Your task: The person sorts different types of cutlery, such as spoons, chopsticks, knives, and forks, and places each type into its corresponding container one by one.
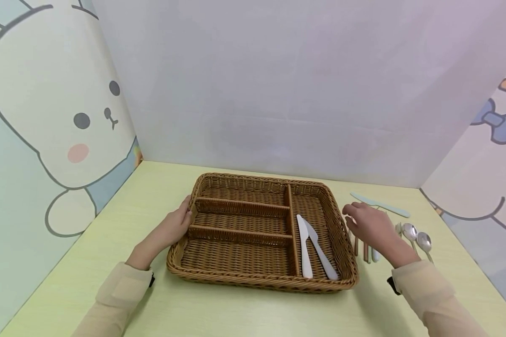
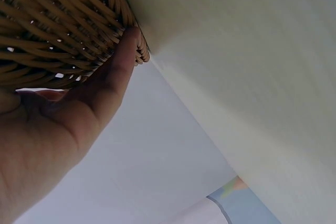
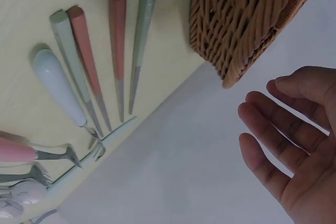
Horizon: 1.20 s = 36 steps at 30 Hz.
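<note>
A brown wicker cutlery basket (image 1: 240,282) with several compartments stands on the table. Two table knives, one white (image 1: 305,248) and one greyish (image 1: 322,252), lie crossed at their blades in its right compartment. My left hand (image 1: 174,227) holds the basket's left side, fingers along the outer wall; the thumb's contact is partly hidden. Beyond the right rim, my right hand (image 1: 373,227) hovers with nothing in it, fingers loosely bent and apart. Below it on the table lie green and reddish chopsticks (image 3: 117,45) and a fork with a pale blue handle (image 3: 59,85).
Right of the basket, a pale green knife (image 1: 383,204) lies towards the back. Two spoons (image 1: 424,241) and a pink-handled fork (image 3: 18,150) are near the right hand. A pale back wall (image 1: 278,93) and printed side panels (image 1: 25,140) enclose the table.
</note>
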Motion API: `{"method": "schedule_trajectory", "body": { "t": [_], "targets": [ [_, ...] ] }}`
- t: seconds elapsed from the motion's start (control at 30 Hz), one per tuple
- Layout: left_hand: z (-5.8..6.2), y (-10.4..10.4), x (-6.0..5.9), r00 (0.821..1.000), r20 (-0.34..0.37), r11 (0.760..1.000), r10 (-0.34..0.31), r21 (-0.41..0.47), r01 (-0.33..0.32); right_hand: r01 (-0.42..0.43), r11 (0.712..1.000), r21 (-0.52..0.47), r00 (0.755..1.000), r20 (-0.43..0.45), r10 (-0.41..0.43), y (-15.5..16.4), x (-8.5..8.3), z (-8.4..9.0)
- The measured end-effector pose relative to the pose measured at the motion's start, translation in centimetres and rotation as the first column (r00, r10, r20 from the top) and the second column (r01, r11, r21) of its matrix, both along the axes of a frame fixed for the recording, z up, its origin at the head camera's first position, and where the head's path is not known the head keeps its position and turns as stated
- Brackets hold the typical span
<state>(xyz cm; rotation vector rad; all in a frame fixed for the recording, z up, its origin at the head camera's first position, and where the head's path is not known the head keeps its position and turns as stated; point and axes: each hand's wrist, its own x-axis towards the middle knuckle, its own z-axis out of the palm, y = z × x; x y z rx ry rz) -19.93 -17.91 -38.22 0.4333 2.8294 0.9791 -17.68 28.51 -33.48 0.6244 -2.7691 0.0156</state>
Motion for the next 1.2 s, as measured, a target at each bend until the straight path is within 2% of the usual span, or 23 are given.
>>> {"method": "schedule_trajectory", "body": {
  "t": [0.3, 0.57, 0.97, 1.2],
  "targets": [
    [0.0, 0.0, 0.0, 1.000, -0.002, 1.000, 0.004, -0.002, -0.004, 0.078, 0.996, -0.046, 0.993, 0.093, -0.073, 1.9, -1.0, -1.5],
    [0.0, 0.0, 0.0, 1.000, -0.026, 1.000, 0.000, -0.008, 0.000, 0.140, 0.990, -0.033, 0.966, 0.223, -0.129, 2.5, -1.7, -3.2],
    [0.1, 0.1, 0.1, 1.000, -0.023, 1.000, -0.004, -0.005, 0.004, 0.193, 0.981, -0.018, 0.937, 0.299, -0.179, 2.5, -2.0, -4.8],
    [-0.1, 0.0, 0.0, 1.000, -0.019, 1.000, 0.007, -0.007, -0.007, 0.194, 0.980, -0.043, 0.932, 0.320, -0.171, 2.5, -2.1, -5.4]
  ]
}}
